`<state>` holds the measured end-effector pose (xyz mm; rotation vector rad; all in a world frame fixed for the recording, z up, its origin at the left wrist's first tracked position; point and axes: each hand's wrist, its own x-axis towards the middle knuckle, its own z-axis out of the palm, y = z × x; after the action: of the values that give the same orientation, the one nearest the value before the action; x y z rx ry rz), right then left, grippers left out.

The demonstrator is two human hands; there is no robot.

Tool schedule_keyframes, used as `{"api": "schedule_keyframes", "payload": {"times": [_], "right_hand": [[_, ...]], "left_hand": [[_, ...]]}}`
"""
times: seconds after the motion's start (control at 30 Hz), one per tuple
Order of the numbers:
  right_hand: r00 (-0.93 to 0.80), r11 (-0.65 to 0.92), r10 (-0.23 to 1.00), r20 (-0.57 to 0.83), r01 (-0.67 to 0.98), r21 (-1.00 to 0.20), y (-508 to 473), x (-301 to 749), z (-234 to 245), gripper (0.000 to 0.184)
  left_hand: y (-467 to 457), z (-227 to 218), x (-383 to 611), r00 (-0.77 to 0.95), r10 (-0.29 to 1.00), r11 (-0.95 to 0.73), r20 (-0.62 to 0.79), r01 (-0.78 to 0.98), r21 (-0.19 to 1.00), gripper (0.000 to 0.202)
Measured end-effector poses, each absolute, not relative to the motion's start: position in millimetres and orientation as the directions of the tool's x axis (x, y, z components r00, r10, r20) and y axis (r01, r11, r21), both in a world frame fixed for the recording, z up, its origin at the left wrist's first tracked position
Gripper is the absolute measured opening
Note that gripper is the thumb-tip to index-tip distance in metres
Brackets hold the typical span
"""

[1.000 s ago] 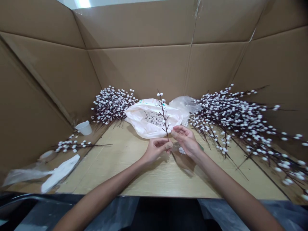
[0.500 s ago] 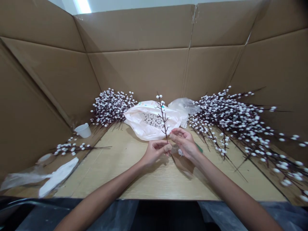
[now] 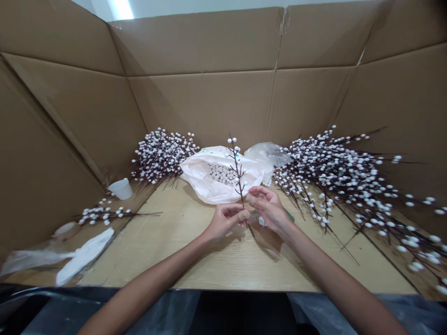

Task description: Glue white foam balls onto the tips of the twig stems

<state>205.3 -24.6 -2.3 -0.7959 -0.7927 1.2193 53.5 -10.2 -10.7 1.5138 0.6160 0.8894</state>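
Brown twig (image 3: pixel 238 174) near vert., tip up-left; L hand (image 3: pixel 225 219) pinches it; R hand (image 3: pixel 268 207) curled, hold unclear.

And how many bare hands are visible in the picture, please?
2. The left hand pinches a thin brown stem with round white berries; the right hand is just right of it. None appears hidden.

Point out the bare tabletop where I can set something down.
Bare tabletop lies between the left forearm and the white strip, and along the near edge between both forearms. Crowded: the back, where an open bag of white beads sits between two berry bundles, and below the right hand, where clear plastic lies.
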Motion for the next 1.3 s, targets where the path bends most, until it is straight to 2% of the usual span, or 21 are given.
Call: {"api": "schedule_keyframes", "payload": {"times": [0.3, 0.5, 0.7, 1.13, 1.3], "right_hand": [[0.093, 0.114, 0.993, 0.079, -0.469, -0.876, -25.0, 206.2, -2.7, 0.038], [-0.038, 0.034, 0.998, 0.051, -0.365, -0.931, -29.8, 204.8, 0.2, 0.042], [-0.035, 0.037, 0.998, 0.049, -0.294, -0.955, -30.3, 205.4, -0.2, 0.038], [-0.096, 0.042, 0.993, 0.068, -0.247, -0.968, -33.3, 206.6, 1.7, 0.034], [-0.07, 0.056, 0.995, 0.075, -0.241, -0.969, -32.8, 206.2, 1.6, 0.034]], "left_hand": [[-8.8, -10.9, 53.0, 0.576, 0.791, -0.158, 0.207, -0.134, 0.978, 0.025], [-10.6, -6.4, 52.9, 0.573, 0.788, -0.168, 0.224, -0.151, 0.974, 0.022], [-11.5, -6.3, 52.5, 0.565, 0.797, -0.161, 0.212, -0.141, 0.977, 0.022], [-9.6, -11.1, 51.9, 0.566, 0.797, -0.163, 0.211, -0.135, 0.977, 0.024], [-8.2, -12.1, 51.9, 0.566, 0.797, -0.163, 0.211, -0.135, 0.977, 0.025]]}}
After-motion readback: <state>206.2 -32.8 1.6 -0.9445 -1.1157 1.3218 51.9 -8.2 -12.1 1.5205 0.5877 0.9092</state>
